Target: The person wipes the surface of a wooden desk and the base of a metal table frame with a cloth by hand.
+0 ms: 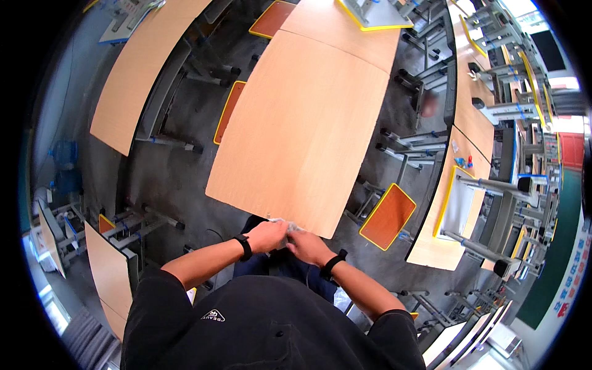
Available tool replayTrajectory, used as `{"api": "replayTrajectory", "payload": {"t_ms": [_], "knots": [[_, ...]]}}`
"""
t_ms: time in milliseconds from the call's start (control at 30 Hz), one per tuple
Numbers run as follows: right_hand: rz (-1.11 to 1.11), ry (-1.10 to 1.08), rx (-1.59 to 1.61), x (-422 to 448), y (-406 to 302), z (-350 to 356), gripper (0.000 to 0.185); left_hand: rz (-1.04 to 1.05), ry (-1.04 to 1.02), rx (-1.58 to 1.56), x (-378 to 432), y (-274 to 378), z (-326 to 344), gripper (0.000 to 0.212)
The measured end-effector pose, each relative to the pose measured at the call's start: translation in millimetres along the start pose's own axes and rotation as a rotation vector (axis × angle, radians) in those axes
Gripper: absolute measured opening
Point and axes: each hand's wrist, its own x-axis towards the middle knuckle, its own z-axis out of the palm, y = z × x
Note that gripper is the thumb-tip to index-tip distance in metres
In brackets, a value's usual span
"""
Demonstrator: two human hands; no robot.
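Both hands meet at the near edge of a light wood-topped desk (300, 129). Between them is a crumpled greyish-white cloth (292, 227), thin and partly hidden by the fingers. My left hand (267, 237) grips it from the left, with a black band on the wrist. From the right, my right hand (309, 246) pinches the same cloth, the thumb turned inward; this wrist has a black band too. Part of the cloth lies close to the desk's edge, but whether it touches the top I cannot tell.
An orange-brown stool seat (388, 216) with yellow edging stands right of the desk; another seat (230, 113) tucks against its left side. An upturned stool (455, 203) rests on the right-hand desk row. At left stands another desk (138, 78). Blue water bottles (67, 169) stand by the wall.
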Motion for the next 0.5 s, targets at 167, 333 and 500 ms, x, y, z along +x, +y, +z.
{"api": "replayTrajectory", "payload": {"t_ms": [167, 333, 500], "knots": [[-0.041, 0.455, 0.131, 7, 13, -50, 0.044, -0.190, 0.279, -0.237, 41, 4, -29, 0.016], [0.157, 0.714, -0.281, 36, 28, -90, 0.051, -0.281, 0.581, -0.415, 96, 1, -51, 0.017], [0.329, 0.568, -0.266, 40, 38, -87, 0.057, -0.147, 0.546, 0.339, 118, -3, -31, 0.019]]}}
